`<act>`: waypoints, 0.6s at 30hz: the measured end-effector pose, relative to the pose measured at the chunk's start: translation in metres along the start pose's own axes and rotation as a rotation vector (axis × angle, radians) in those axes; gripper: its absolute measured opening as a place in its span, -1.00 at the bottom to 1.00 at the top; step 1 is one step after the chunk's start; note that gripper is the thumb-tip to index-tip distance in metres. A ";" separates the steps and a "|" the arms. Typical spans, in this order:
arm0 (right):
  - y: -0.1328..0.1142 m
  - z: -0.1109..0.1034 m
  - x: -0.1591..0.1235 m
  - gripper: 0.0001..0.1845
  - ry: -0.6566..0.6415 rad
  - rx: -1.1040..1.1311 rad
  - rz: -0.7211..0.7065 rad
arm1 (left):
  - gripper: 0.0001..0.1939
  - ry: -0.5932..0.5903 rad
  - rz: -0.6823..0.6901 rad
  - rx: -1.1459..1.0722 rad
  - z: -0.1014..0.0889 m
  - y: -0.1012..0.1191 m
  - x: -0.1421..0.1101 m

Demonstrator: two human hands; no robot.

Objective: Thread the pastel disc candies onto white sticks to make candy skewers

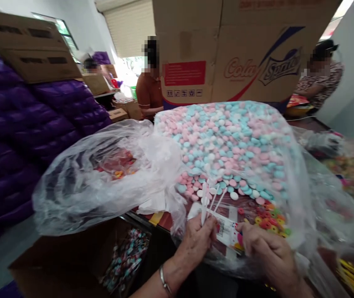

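Clutching white sticks (204,203), left fingers (209,227) close; right fingers (251,235) curl, hold unclear, near a bag (301,198) of candies (226,142).

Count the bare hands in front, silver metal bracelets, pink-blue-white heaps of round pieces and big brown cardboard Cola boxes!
Bare hands in front: 2 (left hand, right hand)
Silver metal bracelet: 1
Pink, blue and white heap of round pieces: 1
Big brown cardboard Cola box: 1
Total: 5

- Purple bundles (12,107), stacked at left
- Brown carton (40,51) atop them
- Big box (192,51) printed "Cola" and "Sprite"
- Co-worker in brown (148,93), left of it
- Co-worker in patterned shirt (328,82), right
- Pale shutter (130,29) behind
- Window (62,31)
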State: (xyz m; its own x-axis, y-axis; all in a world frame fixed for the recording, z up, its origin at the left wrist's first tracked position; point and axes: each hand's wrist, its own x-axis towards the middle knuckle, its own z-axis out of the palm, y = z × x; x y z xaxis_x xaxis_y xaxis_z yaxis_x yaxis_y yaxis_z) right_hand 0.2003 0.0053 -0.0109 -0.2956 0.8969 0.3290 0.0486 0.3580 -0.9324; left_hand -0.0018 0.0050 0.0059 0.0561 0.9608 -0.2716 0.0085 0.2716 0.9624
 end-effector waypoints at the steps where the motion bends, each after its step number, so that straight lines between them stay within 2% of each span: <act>1: -0.004 0.003 0.003 -0.57 -0.010 -0.024 0.007 | -0.51 -0.003 -0.009 -0.010 0.000 0.000 0.001; 8: -0.017 0.011 0.011 -0.57 -0.029 -0.173 0.065 | -0.48 -0.003 0.002 -0.049 -0.001 0.002 0.002; 13: -0.030 0.014 0.027 -0.73 -0.003 -0.369 0.284 | -0.54 0.041 0.002 -0.163 0.000 0.003 0.003; 16: -0.033 0.011 0.045 -0.73 0.036 -0.514 0.253 | -0.56 0.045 0.002 -0.185 0.001 0.003 0.004; 18: -0.032 0.009 0.060 -0.71 -0.002 -0.605 0.176 | -0.55 0.025 0.009 -0.184 0.002 0.002 0.003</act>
State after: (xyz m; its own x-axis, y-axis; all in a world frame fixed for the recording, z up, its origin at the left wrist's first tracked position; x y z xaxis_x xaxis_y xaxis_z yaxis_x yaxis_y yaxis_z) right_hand 0.1718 0.0454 0.0378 -0.2353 0.9556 0.1774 0.6277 0.2888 -0.7229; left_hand 0.0001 0.0084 0.0075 0.0308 0.9637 -0.2652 -0.1745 0.2664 0.9479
